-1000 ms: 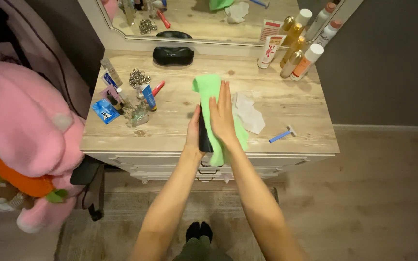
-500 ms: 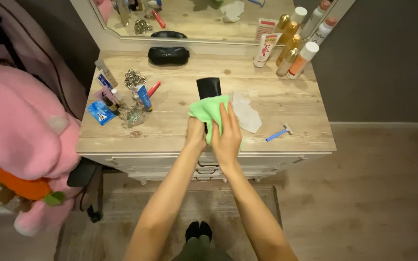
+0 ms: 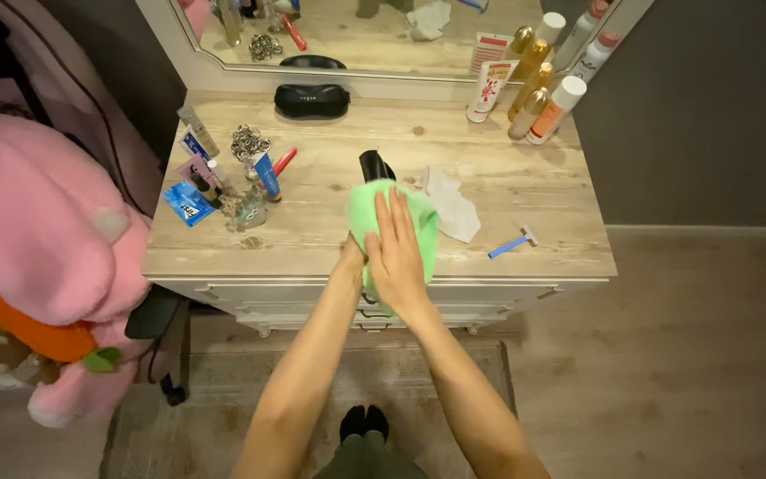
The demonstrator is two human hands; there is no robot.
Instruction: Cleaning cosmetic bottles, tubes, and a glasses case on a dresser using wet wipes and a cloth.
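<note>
Hands (image 3: pixel 383 253): green cloth (image 3: pixel 418 217) under right, black object (image 3: pixel 374 165) beyond.

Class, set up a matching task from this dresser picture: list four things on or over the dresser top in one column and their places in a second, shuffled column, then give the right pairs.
Things
1. green cloth
2. blue razor
3. black glasses case
4. white tissue

Places
A. at the back of the dresser top, just below the mirror
B. near the front right edge, lying alone
C. under the right hand, wrapped over a black object
D. just right of the hands, flat on the wood

Pairs: 1-C, 2-B, 3-A, 4-D
</note>
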